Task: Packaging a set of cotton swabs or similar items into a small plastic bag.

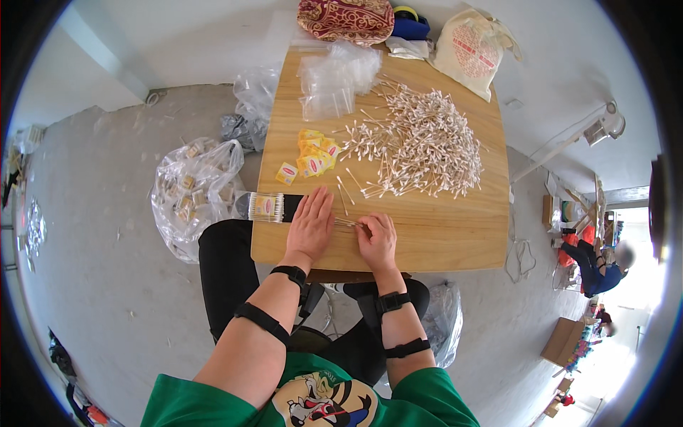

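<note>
In the head view, on the wooden counter (441,238): left hand (311,222) palm down, grip flat with fingers side by side, over the end of a black strip (292,205). Right hand (376,238) just beside, grip curled in, fingertips at the ends of a few thin swabs (346,222) lying between both hands; too small to tell if pinching them or just touching. To the left of the left hand, near the counter's edge, a clear pack (267,207) full of swabs with a yellow label. Above the hands, two loose swabs (344,195), then a big messy swab pile (434,142) to the right. Left of the pile, a small heap of yellow cards (316,154), with one card (286,174) a bit apart. Farther back, flat clear bags (329,92), a red and gold cloth thing (346,20) and a cream cloth bag (469,51). Down on the gray floor (107,263) at left, a big see-through sack (196,192) with many packs inside. Far right, a person in blue (605,279), sitting.
</note>
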A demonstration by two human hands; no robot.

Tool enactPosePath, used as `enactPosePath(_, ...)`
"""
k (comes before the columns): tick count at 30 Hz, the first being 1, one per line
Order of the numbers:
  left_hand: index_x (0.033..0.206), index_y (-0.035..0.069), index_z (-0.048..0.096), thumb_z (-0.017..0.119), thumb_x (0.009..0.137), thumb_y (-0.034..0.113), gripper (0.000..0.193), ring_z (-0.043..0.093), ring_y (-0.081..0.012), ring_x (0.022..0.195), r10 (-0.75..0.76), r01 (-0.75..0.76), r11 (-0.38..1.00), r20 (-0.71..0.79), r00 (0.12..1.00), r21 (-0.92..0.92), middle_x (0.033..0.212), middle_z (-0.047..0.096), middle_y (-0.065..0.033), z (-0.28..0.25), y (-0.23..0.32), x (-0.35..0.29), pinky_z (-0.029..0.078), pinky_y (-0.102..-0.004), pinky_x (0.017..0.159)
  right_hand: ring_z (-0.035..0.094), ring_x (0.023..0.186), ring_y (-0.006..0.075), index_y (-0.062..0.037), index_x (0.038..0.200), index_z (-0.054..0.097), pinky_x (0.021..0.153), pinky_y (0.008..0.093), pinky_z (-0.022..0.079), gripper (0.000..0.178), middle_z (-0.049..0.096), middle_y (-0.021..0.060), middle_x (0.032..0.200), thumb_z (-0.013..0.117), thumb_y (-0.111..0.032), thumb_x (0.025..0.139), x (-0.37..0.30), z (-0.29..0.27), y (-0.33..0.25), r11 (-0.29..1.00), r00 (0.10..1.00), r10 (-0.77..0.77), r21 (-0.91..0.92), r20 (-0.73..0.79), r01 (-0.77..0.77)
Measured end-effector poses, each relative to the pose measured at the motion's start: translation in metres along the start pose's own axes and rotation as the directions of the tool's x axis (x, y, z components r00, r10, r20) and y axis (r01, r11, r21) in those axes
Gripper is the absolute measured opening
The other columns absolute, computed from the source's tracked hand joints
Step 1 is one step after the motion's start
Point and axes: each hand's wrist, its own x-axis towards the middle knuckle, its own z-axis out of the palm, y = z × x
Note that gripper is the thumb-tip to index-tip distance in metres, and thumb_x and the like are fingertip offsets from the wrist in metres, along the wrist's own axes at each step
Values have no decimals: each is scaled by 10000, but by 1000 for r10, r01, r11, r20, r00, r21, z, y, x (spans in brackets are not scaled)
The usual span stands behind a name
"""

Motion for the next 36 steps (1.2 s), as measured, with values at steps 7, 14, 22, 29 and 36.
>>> enactPosePath(7,1430,40,421,550,940,257,551,320,-243,1443,-3,2,1000,28,1000,18,1533,374,-123,-1,2,1,242,-406,1194,586,857,319,-73,828,651,755,412,485,131,612,88,899,705,-1,733,-8,9,-1,999,999,-12,-39,-38,10)
enactPosePath(14,1447,50,401,538,953,277,561,313,-242,1450,10,-10,1000,19,1000,3,1541,366,-125,2,-1,-1,240,-411,1193,596,972,362,-30,1082,651,863,424,491,238,629,166,1063,619,-14,847,-13,13,-4,998,992,55,-20,-114,-58)
enactPosePath(22,1492,67,343,504,975,279,581,314,-238,1454,2,-3,1000,53,999,25,1556,354,-115,3,0,0,251,-423,1188,578,1030,368,-15,1175,597,886,414,486,297,605,187,1140,559,16,882,-11,37,-29,940,970,234,271,-68,-208)
enactPosePath(29,1490,63,347,490,985,272,565,313,-230,1453,5,-5,1000,22,1000,1,1558,348,-108,1,1,-1,242,-414,1194,577,938,349,-48,1058,599,810,440,487,283,599,142,990,686,-65,790,34,34,-23,981,992,96,-162,-80,-108)
enactPosePath(36,1447,40,409,488,990,266,516,320,-238,1447,-23,24,999,20,1000,-36,1543,369,-117,-5,5,1,241,-410,1192,597,903,342,-78,946,644,772,439,494,180,620,113,933,713,-89,780,28,25,-3,988,988,67,-145,136,-47)
